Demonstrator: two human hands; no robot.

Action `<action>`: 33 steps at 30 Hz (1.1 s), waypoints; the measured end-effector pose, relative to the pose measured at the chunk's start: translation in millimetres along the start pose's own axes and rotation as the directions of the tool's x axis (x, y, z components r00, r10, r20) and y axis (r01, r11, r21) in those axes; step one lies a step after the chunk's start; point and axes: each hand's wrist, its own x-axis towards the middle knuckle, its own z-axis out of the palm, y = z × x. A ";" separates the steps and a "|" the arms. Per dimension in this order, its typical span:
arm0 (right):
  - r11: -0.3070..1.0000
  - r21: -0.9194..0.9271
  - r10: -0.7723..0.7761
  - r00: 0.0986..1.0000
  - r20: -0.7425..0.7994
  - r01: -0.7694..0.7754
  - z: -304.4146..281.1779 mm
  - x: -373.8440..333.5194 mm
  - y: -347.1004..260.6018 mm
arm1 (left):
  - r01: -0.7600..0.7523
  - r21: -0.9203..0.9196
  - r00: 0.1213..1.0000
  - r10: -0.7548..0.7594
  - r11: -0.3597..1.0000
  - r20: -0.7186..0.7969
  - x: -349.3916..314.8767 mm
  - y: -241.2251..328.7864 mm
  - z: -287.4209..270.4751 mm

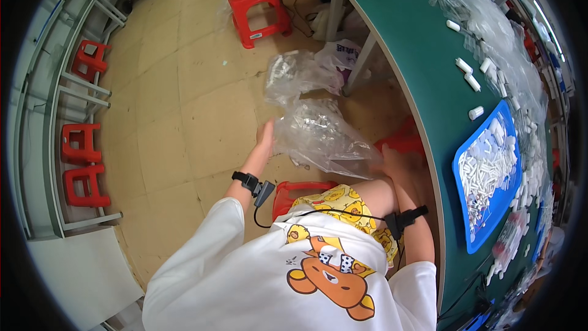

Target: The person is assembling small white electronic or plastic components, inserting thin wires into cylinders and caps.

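Clear plastic bag (324, 138), between both hands (265, 137) (394, 162)

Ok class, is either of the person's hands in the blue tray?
No, the left hand and right hand are at a clear plastic bag, away from the blue tray.

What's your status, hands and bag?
Left hand, right hand at opposite sides of clear bag; grips unclear. Second bag just beyond. Green table at right.

Glossy plastic bag (318, 133), smooth plastic tray (479, 236), matt cloth shirt (245, 276)
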 end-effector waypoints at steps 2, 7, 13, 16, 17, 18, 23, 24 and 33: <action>0.995 0.076 0.059 0.998 -0.022 -0.057 5.3 6.9 -1.6 | 0.026 -0.020 0.998 -0.027 0.999 -0.056 33.6 3.2 -8.3; 0.924 0.276 0.326 0.924 -0.201 -0.266 -17.8 30.9 -6.6 | 0.053 -0.126 0.990 -0.036 0.991 0.138 72.1 84.3 3.9; 0.959 0.225 0.274 0.757 -0.593 -0.171 -18.9 36.3 -4.7 | -0.087 -0.120 0.973 0.110 0.989 0.204 49.6 154.9 51.4; 0.985 0.158 0.168 0.606 -0.778 -0.071 -36.6 31.3 -12.5 | -0.153 -0.218 0.944 0.208 0.964 0.254 20.7 170.0 57.6; 0.987 0.151 0.155 0.594 -0.790 -0.057 -40.6 30.0 -13.9 | -0.181 -0.234 0.929 0.244 0.955 0.278 11.4 175.2 56.4; 0.988 0.145 0.143 0.581 -0.801 -0.043 -43.5 27.8 -15.9 | -0.208 -0.249 0.912 0.280 0.946 0.299 -0.3 181.3 54.6; 0.972 0.169 0.231 0.767 -0.598 -0.161 -18.7 10.8 -0.5 | -0.256 -0.075 0.882 0.265 0.964 0.389 -74.3 190.7 57.8; 0.968 0.147 0.252 0.765 -0.592 -0.204 6.6 15.7 14.2 | -0.270 -0.028 0.880 0.258 0.962 0.399 -88.8 185.5 60.9; 0.899 0.178 0.223 0.766 0.603 -0.401 52.0 35.7 12.9 | -0.193 0.173 0.939 0.131 0.966 0.318 -89.1 42.9 37.3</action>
